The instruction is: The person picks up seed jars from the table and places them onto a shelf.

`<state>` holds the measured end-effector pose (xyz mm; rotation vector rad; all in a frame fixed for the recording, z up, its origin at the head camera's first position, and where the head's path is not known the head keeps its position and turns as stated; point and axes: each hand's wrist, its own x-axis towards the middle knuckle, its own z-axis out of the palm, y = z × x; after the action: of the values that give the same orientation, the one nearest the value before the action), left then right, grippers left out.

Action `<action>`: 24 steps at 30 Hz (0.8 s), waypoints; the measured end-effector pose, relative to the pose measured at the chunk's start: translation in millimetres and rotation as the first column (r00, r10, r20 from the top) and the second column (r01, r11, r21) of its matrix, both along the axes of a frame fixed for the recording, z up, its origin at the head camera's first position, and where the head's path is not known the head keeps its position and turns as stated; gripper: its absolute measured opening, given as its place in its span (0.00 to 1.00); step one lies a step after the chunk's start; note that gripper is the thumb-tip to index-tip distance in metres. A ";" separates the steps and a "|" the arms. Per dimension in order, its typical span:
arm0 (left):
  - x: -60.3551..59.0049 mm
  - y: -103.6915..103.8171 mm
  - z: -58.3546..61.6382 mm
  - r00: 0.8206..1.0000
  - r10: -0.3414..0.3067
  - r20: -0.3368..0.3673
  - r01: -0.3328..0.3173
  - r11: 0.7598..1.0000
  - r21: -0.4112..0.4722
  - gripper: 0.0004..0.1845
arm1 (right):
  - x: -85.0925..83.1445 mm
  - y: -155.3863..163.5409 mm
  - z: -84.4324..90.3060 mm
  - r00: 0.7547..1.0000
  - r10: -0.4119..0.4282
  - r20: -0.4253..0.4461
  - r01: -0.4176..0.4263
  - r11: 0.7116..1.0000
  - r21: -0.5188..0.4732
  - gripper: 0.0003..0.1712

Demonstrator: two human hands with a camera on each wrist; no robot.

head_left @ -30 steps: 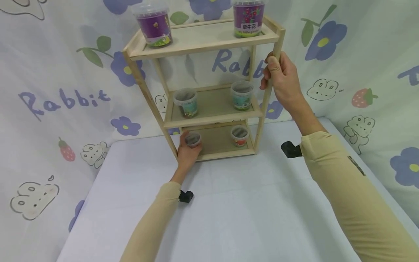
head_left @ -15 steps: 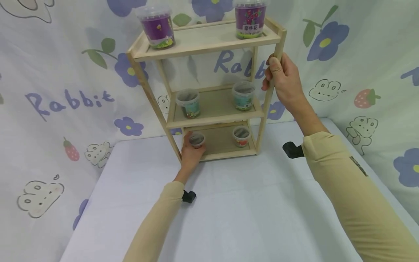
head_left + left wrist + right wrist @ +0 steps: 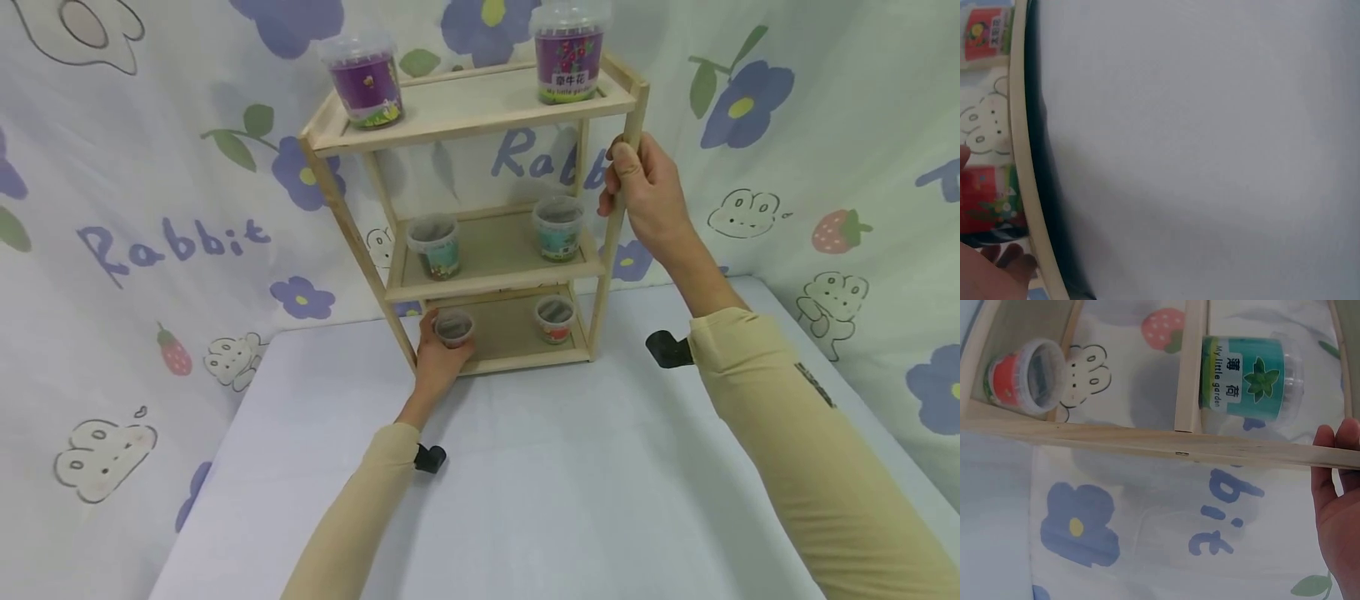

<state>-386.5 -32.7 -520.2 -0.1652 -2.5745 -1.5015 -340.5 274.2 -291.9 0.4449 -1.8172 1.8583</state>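
A light wooden rack (image 3: pixel 495 365) with three shelves stands against the printed cloth. On its bottom shelf, at the left, my left hand (image 3: pixel 441 360) has thumb and fingers round a small clear-rimmed cup (image 3: pixel 454 327); the left wrist view shows this cup's red label (image 3: pixel 988 200). Up on the rack's right front post (image 3: pixel 617 218), my right hand (image 3: pixel 649 185) grips the wood just below the top shelf. In the right wrist view its fingers (image 3: pixel 1324 464) curl over the post. A matching red cup (image 3: pixel 555 320) sits on the bottom shelf's right side.
Two teal cups, left (image 3: pixel 437 250) and right (image 3: pixel 558 232), stand on the middle shelf. Two larger purple tubs, left (image 3: pixel 367 87) and right (image 3: pixel 568 62), are on top. A white cloth (image 3: pixel 540 467) covers the table in front of the rack.
The head view shifts slightly, so the whole scene sits a little differently. My left hand stays round the small cup and my right hand keeps its grip on the post.
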 end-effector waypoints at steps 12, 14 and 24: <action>11.3 -5.8 14.2 1.000 -0.028 -0.003 0.028 1.000 0.014 0.49 | 1.8 -2.1 0.9 1.000 0.005 -0.002 -0.005 1.000 0.001 0.10; 14.4 -9.1 16.4 0.999 -0.039 -0.006 0.039 0.999 0.007 0.50 | 1.9 -2.9 1.2 1.000 0.006 -0.003 -0.006 1.000 -0.005 0.10; 38.9 -14.2 26.9 0.996 -0.056 -0.064 0.056 0.998 -0.011 0.50 | 4.9 -2.4 1.8 1.000 -0.017 0.014 0.016 1.000 0.022 0.11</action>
<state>-347.6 -46.9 -493.3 -0.2845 -2.5467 -1.4776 -335.6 271.8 -290.2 0.4242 -1.8464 1.8369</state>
